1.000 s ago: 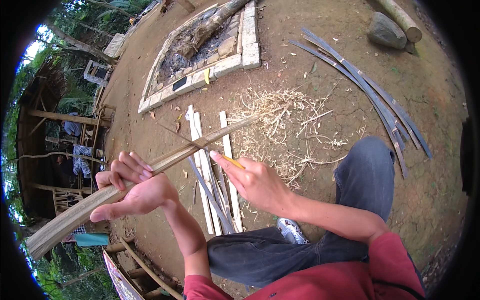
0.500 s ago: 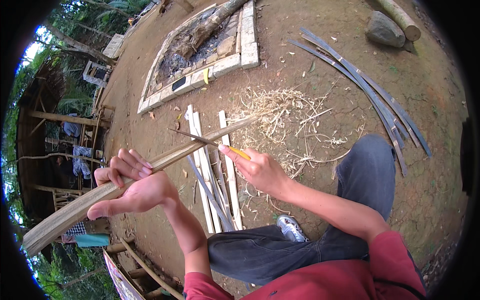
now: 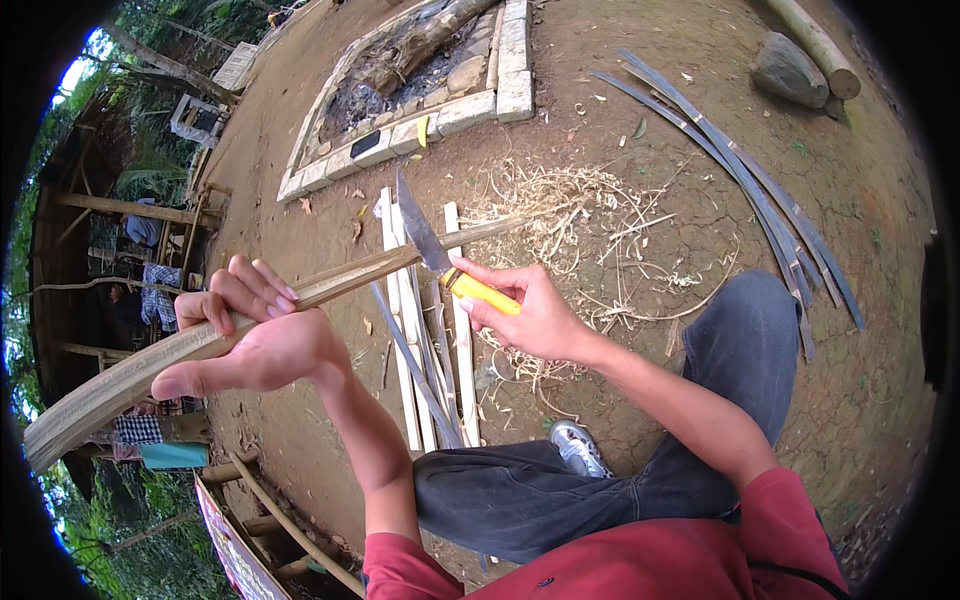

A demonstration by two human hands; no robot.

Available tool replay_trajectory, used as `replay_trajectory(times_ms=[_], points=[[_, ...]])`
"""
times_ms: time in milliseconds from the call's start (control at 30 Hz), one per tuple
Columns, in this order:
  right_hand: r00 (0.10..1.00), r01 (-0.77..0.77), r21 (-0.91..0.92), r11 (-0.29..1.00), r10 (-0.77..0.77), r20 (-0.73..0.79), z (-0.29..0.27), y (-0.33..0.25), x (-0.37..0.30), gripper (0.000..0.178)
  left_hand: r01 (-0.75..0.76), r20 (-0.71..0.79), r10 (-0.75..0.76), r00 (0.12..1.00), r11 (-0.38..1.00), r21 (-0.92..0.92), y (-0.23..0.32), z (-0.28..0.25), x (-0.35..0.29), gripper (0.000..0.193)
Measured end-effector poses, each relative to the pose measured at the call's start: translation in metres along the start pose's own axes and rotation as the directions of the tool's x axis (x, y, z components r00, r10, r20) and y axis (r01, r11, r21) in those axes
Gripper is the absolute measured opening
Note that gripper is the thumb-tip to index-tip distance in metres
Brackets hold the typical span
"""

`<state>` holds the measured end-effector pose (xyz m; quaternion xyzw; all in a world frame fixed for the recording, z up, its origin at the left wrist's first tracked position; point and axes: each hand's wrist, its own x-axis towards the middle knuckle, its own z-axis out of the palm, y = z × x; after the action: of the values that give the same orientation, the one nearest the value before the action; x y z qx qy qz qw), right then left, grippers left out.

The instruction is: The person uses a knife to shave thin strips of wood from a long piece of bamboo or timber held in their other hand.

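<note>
A long, split piece of pale wood (image 3: 120, 390) slants across from the lower left, its thin far end over a heap of curled shavings (image 3: 565, 205). My left hand (image 3: 275, 345) is closed around it, fingers over the top and the thumb stretched along the underside. In my right hand (image 3: 540, 310) is a knife (image 3: 427, 238) with a yellow handle, gripped between thumb and fingers. Its blade points up and away, the flat side showing, and crosses the wood ahead of my left hand. Whether the edge touches the wood I cannot tell.
Pale wooden strips (image 3: 464, 345) lie on the ground below the wood. Long dark strips (image 3: 740, 170) curve at the right, near a stone (image 3: 788, 68) and a log (image 3: 815, 45). Beyond is a brick-edged fire pit (image 3: 465, 113), a black phone-like slab (image 3: 365, 145) on its rim.
The knife has turned from edge-on to showing its flat side, with its tip swung upward. My left hand and the wood's thick end have shifted slightly left and up.
</note>
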<state>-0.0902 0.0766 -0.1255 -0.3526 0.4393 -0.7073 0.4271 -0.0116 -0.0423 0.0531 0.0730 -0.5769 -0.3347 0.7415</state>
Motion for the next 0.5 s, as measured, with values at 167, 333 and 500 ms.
replay_trajectory(times_ms=[167, 333, 500], points=[[0.999, -0.041, 0.047, 0.998, 0.042, -0.013, 0.005, -0.004, 0.0, 0.051, -0.008, 0.004, 0.008, 1.0, 1.0, 0.008, -0.002, -0.004, 0.001, 0.07], [0.944, 0.264, -0.546, 0.795, -0.328, -0.022, 0.023, -0.018, -0.015, 0.05, -0.012, 0.021, 0.011, 1.0, 1.0, 0.014, 0.001, -0.003, -0.002, 0.07], [0.943, 0.232, -0.803, 0.549, -0.33, 0.047, 0.019, -0.007, -0.015, 0.051, 0.001, -0.001, -0.001, 1.0, 1.0, 0.013, 0.003, -0.003, -0.002, 0.071]])
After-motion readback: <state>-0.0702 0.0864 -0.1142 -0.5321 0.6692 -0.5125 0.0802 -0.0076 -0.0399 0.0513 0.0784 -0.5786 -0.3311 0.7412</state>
